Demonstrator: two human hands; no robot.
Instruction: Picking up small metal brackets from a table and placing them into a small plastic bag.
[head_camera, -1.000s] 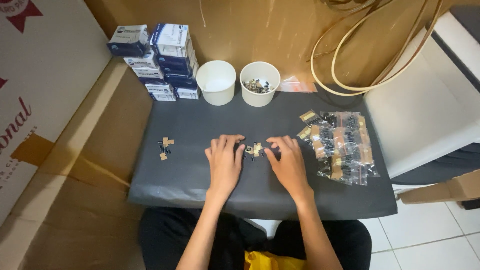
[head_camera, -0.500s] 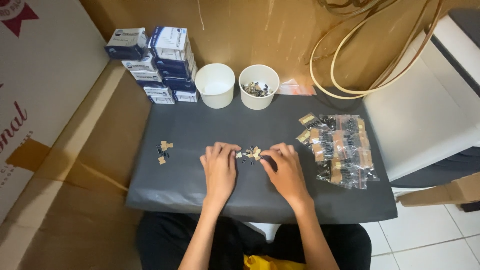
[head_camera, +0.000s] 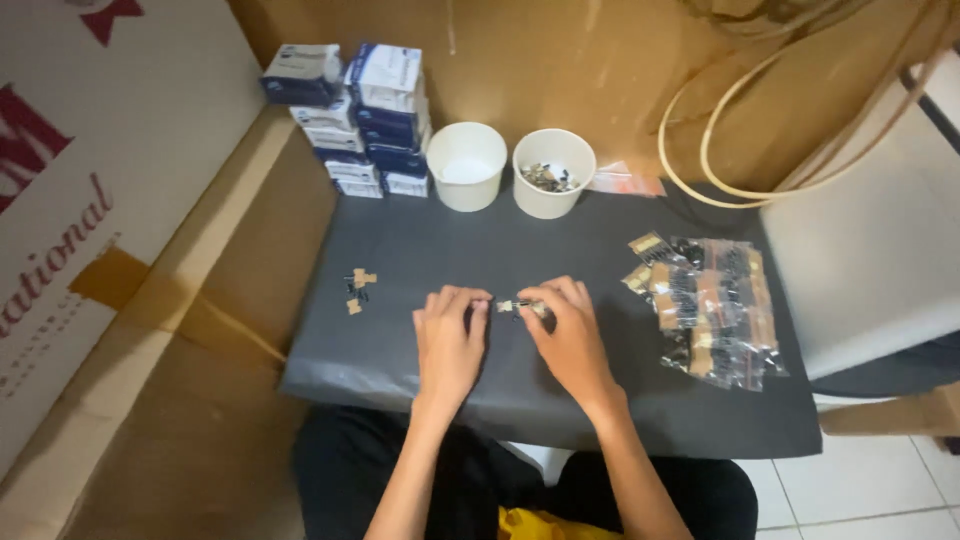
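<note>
Hands meet at the middle of a dark grey mat (head_camera: 400, 350) laid across the person's lap. Left hand (head_camera: 450, 340) lies palm down with fingers curled, fingertips pinching one end of a small tan-and-black part (head_camera: 512, 306); right hand (head_camera: 568, 335) grips the other end of it, fingers bent over it. Whether more than one piece sits between the fingers cannot be told. Well to the left on the mat lie a few loose small tan pieces (head_camera: 358, 287). At the far edge stand two white cups: the empty cup (head_camera: 466, 165) and, beside it, the cup holding small metal bits (head_camera: 553, 172). Stacked blue-and-white boxes (head_camera: 365, 115) stand left of the cups. Clear bags of parts (head_camera: 705, 305) lie to the right.
</note>
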